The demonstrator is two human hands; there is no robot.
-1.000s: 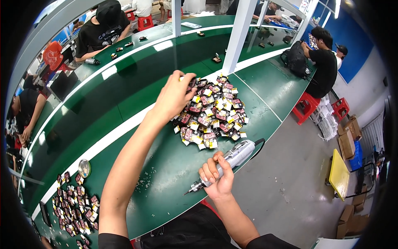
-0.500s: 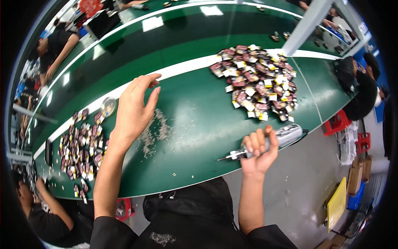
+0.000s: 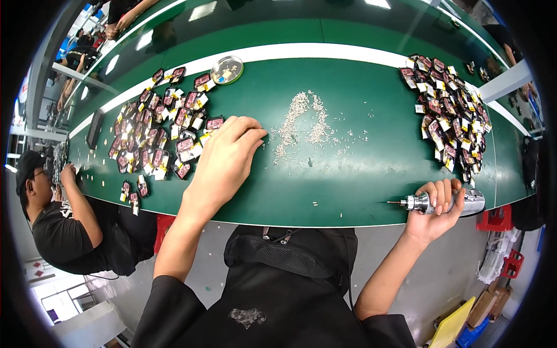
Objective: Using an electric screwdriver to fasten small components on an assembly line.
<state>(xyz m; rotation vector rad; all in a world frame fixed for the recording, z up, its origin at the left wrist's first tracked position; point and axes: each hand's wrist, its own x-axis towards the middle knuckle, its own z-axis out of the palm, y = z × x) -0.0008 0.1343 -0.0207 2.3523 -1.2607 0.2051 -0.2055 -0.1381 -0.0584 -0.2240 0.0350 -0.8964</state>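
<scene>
We are looking down on a long green bench [image 3: 360, 197], its near edge bowing in the fisheye view. A white strip [image 3: 325, 52] is running along its far side, and beyond it we are seeing another green surface [image 3: 278, 30] reflecting pale patches of light [image 3: 203, 10]. A pale post [image 3: 510, 81] is slanting in at the right. Below the bench, grey floor [image 3: 374, 246] is spreading out, with red stools [image 3: 496, 219] standing at the right. Toward the lower right, we are seeing a yellow panel [image 3: 452, 325] sitting near cardboard boxes [image 3: 481, 307]. At lower left, bright panes [image 3: 64, 296] are glowing like a window.
</scene>
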